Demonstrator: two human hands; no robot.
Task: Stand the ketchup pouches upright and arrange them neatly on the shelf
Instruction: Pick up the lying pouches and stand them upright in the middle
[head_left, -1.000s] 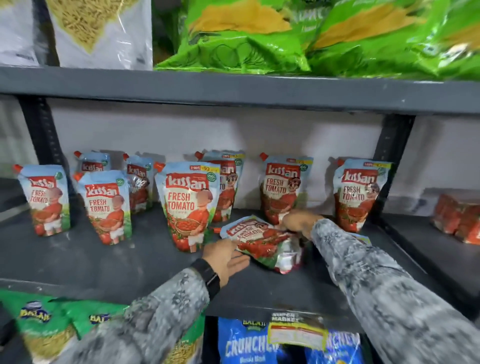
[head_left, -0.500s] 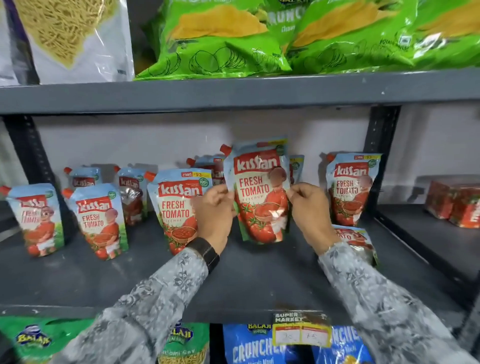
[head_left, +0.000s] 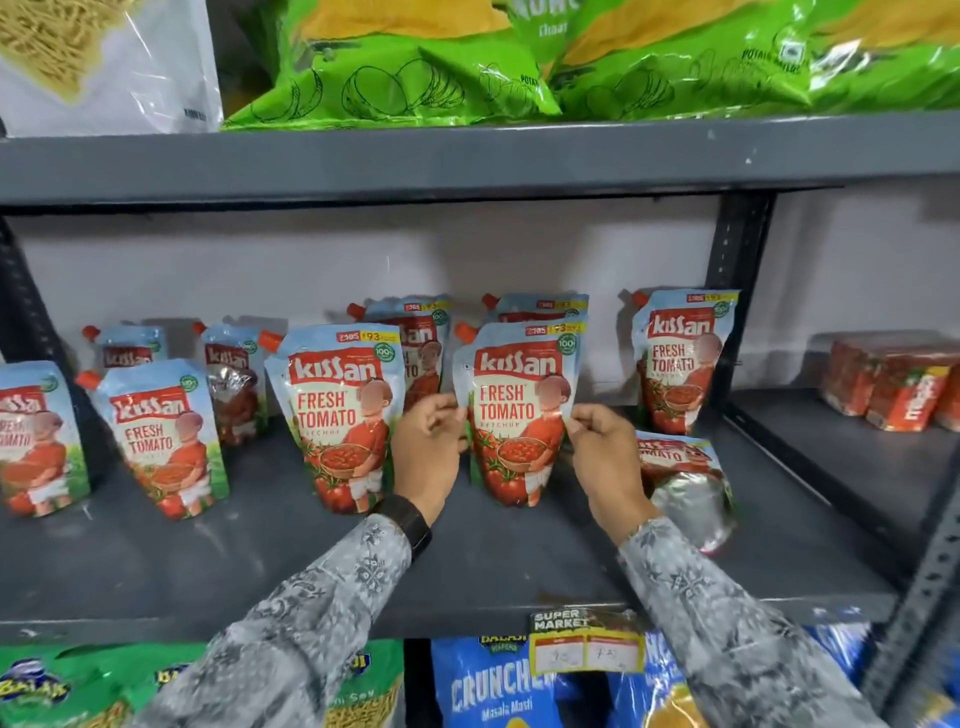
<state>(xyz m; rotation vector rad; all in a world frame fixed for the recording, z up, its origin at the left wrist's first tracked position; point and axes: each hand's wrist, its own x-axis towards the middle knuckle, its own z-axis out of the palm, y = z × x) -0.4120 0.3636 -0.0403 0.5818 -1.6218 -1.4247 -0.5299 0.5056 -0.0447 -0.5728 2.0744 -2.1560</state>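
A blue and red ketchup pouch (head_left: 514, 410) stands upright on the grey shelf (head_left: 260, 561), held by its two side edges. My left hand (head_left: 423, 452) pinches its left edge and my right hand (head_left: 605, 457) pinches its right edge. Several more pouches stand upright: one just left (head_left: 343, 415), others further left (head_left: 161, 436) and along the back wall (head_left: 675, 358). One pouch (head_left: 685, 488) lies flat on the shelf to the right of my right hand.
The upper shelf (head_left: 467, 156) carries green snack bags (head_left: 415, 67) overhead. A black upright post (head_left: 737, 291) bounds the bay on the right, with red packs (head_left: 893, 384) beyond it. A price tag (head_left: 584, 642) hangs on the front edge above blue snack bags.
The pouch that lay flat a second ago was lifted by both hands, turned upright, and now rests with its base on the shelf beside the front-row pouch.
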